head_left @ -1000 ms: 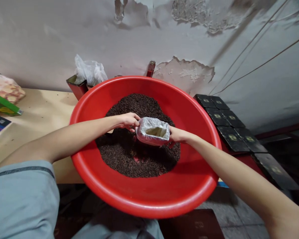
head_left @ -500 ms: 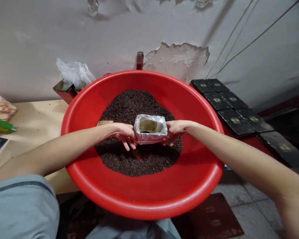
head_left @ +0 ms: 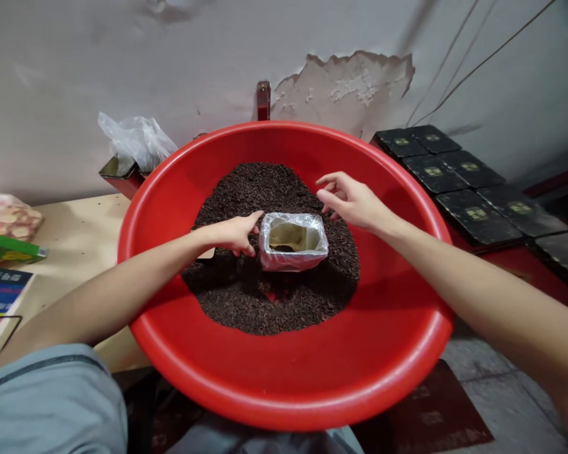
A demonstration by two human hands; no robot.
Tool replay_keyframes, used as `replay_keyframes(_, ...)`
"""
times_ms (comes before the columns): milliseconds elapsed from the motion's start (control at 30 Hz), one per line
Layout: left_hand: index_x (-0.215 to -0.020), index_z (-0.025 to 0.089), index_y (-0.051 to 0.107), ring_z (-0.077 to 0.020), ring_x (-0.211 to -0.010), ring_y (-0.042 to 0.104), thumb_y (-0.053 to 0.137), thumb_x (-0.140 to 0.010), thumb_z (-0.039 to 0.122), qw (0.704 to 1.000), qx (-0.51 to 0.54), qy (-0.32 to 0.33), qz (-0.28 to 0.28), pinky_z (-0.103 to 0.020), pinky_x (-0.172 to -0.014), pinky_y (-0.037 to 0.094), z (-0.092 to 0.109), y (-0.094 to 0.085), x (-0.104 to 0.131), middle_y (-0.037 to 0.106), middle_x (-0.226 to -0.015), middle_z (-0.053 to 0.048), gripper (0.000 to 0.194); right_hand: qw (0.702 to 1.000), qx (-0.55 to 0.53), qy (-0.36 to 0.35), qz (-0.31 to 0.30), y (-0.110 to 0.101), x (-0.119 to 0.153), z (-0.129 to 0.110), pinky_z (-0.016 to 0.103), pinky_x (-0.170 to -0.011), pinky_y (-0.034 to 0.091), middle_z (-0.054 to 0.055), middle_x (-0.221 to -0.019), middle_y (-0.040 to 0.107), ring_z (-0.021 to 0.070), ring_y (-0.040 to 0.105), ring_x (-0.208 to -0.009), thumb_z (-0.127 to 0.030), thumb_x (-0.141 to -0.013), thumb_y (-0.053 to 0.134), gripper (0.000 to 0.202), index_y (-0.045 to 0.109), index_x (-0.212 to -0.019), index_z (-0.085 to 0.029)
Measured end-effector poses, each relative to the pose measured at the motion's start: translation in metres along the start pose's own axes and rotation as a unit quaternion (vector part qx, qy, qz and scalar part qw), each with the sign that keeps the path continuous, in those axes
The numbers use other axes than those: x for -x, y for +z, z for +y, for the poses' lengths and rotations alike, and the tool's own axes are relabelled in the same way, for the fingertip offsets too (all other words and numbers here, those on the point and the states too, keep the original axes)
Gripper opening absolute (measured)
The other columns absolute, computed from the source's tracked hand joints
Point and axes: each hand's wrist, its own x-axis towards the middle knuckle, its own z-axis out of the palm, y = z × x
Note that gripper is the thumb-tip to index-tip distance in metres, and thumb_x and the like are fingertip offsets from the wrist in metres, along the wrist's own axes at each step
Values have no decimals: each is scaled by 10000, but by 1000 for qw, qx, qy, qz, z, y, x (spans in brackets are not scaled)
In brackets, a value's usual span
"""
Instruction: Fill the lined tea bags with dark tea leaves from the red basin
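Observation:
A large red basin (head_left: 284, 372) holds a heap of dark, grain-like dried pieces (head_left: 265, 183). In the middle of the heap stands an open tin lined with clear plastic (head_left: 293, 260), with a little dark material at its bottom. My left hand (head_left: 239, 234) is at the tin's left side, its fingers apart and the fingertips near the plastic rim. Above and right of the tin my right hand (head_left: 344, 198) hovers with its fingers loosely curled and apart, holding nothing. Partly behind my left wrist lies a small pale card-like piece (head_left: 207, 253).
Black-lidded tins (head_left: 476, 214) stand in rows at the right. At the left, a wooden table (head_left: 82, 221) bears a clear bag of pale pieces (head_left: 12, 217), a green box (head_left: 12, 250) and a book. A plastic bag (head_left: 137, 142) sits in a tin behind the basin.
My right hand has left the tin's right side and moved up and to the right. My left hand has shifted slightly up, its fingers less bent downward. The view has shifted a little.

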Motion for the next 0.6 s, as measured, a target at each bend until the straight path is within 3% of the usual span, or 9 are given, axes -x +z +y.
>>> replay_keyframes(100, -1638, 188, 289, -422, -1433, 518, 986, -493, 337, 985, 85, 150, 18, -519, -1237, 396, -5, 18, -9, 506, -1580, -199, 1348, 989, 59, -76, -108, 5, 6, -16, 369, -910, 574, 91, -1086, 760, 245, 712, -961, -395, -843, 756, 358, 737, -1140, -194)
replay_keyframes(167, -1599, 207, 371, -384, -1490, 465, 990, -528, 360, 963, 141, 221, 67, -510, -1296, 304, -8, 42, -16, 503, -1596, -171, 1247, 984, 117, -49, -126, 14, 8, -22, 356, -907, 554, 81, -1040, 778, 252, 714, -954, -243, -808, 735, 255, 775, -1055, -194)
replay_keyframes(233, -1580, 210, 404, -358, -1476, 495, 961, -603, 327, 945, 183, 250, 109, -514, -1308, 280, -10, 65, -21, 540, -1572, -169, 1130, 982, 155, 14, -107, 21, 8, -26, 337, -845, 545, 86, -990, 787, 252, 719, -911, -115, -794, 636, 298, 790, -1039, -185)
replay_keyframes(333, -1576, 195, 425, -364, -1485, 488, 915, -661, 270, 946, 175, 237, 136, -545, -1314, 252, -14, 84, -23, 536, -1582, -189, 1041, 978, 171, 63, -101, 27, 7, -27, 325, -797, 538, 94, -990, 794, 264, 725, -923, -54, -760, 578, 404, 795, -1074, -188)
replay_keyframes(500, -1541, 191, 474, -366, -1478, 495, 892, -610, 197, 963, 138, 203, 115, -573, -1298, 273, -19, 75, -21, 541, -1593, -157, 1021, 981, 136, 19, -133, 24, 6, -22, 342, -923, 558, 95, -1201, 779, 277, 720, -1075, -174, -827, 637, 459, 709, -1278, -208)
replay_keyframes(600, -1505, 174, 515, -390, -1510, 434, 914, -543, 176, 969, 146, 189, 63, -569, -1305, 234, -20, 61, -23, 545, -1581, -163, 1042, 980, 127, 4, -151, 23, 4, -16, 342, -919, 561, 112, -1282, 752, 276, 715, -1094, -186, -838, 631, 541, 635, -1378, -196)
